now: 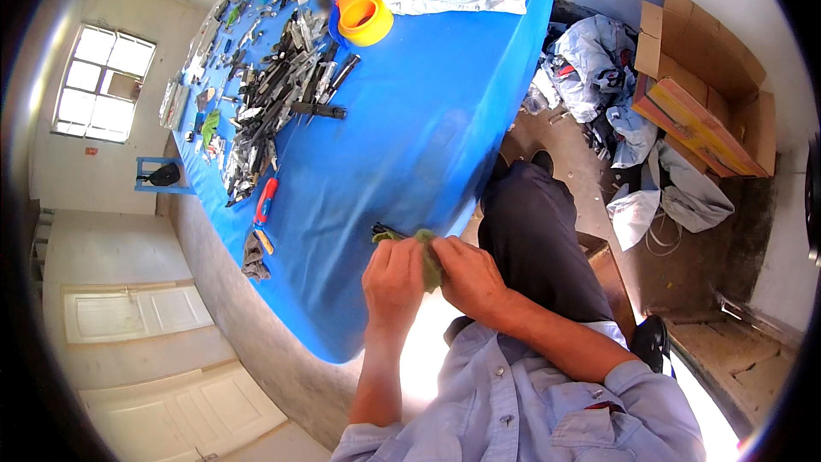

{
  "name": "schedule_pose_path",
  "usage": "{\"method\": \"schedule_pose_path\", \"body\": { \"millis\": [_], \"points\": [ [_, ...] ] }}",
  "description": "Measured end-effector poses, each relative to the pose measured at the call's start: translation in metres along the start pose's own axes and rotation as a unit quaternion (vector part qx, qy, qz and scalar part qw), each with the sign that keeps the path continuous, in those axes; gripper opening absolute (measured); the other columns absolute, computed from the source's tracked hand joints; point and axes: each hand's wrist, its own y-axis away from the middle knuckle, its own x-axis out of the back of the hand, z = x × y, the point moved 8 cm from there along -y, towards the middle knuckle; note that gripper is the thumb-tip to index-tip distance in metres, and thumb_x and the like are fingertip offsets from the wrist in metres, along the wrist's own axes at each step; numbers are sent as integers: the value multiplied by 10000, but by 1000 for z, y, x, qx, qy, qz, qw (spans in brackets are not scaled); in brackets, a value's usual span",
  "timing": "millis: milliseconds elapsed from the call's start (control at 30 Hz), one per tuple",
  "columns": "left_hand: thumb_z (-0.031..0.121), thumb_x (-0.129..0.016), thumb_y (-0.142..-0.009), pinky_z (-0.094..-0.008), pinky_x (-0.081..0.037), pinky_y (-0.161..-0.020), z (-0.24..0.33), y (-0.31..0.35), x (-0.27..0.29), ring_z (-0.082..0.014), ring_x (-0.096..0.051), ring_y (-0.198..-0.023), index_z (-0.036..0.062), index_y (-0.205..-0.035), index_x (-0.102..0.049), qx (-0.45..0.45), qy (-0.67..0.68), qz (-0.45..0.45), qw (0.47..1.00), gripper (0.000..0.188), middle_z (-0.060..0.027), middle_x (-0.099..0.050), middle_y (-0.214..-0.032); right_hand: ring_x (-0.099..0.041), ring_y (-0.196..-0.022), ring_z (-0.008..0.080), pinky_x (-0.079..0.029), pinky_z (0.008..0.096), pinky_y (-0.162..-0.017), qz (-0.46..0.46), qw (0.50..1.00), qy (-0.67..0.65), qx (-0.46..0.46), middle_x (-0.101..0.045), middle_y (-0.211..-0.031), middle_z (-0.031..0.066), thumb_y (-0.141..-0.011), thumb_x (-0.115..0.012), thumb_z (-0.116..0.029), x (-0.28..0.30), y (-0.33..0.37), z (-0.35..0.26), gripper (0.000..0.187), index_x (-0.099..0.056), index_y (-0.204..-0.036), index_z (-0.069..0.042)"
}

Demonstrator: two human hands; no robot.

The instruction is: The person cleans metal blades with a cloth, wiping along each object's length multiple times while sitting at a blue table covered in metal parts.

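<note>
From where I stand, the person sitting at the blue-covered table (402,128) has both hands drawn together just over its near edge. The left hand (394,276) is closed, fingers curled in on a crumpled green cloth (430,262); the right hand (467,278) is bent around the same cloth from the other side, thumb close to the left hand. A slim dark piece (387,230) pokes out of the cloth beyond the left knuckles, and I can't tell which fingers grip it. Across the table lies a long heap of black and silvery parts (278,90), with a yellow ring-shaped tape roll (366,21) beside its far end. Near its closer end are a red-and-blue handled tool (266,202) and a grey rag (255,257) at the table's edge. Over on the right, an open cardboard box (703,90) leans by a pile of pale bags (592,68)
</note>
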Motion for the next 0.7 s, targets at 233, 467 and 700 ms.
{"method": "schedule_pose_path", "body": {
  "millis": [233,467,700],
  "points": [
    [41,-701,-952,-458,-521,-718,-31,-11,12,-376,-662,-791,2,-944,-710,36,-64,21,997,41,-167,-688,-892,-685,-904,421,-559,503,-755,18,999,14,30,-685,-992,175,-936,-682,-51,9,-3,-7,249,-621,-1177,-41],
    [82,-667,-982,-459,-530,-744,-121,1,46,-370,-678,-857,18,-1003,-728,136,-97,99,981,90,-170,-703,-928,-703,-928,408,-552,501,-815,9,998,-51,-34,-709,-1033,194,-968,-668,-156,23,-1,0,246,-664,-1181,-33],
    [154,-636,-1030,-421,-563,-827,-177,-3,76,-326,-728,-958,8,-1080,-745,267,57,169,947,189,-181,-757,-1049,-672,-753,182,-541,344,-720,31,970,-212,-116,-722,-860,117,-991,-691,-179,25,-12,11,296,-708,-1218,9]
  ]
}}
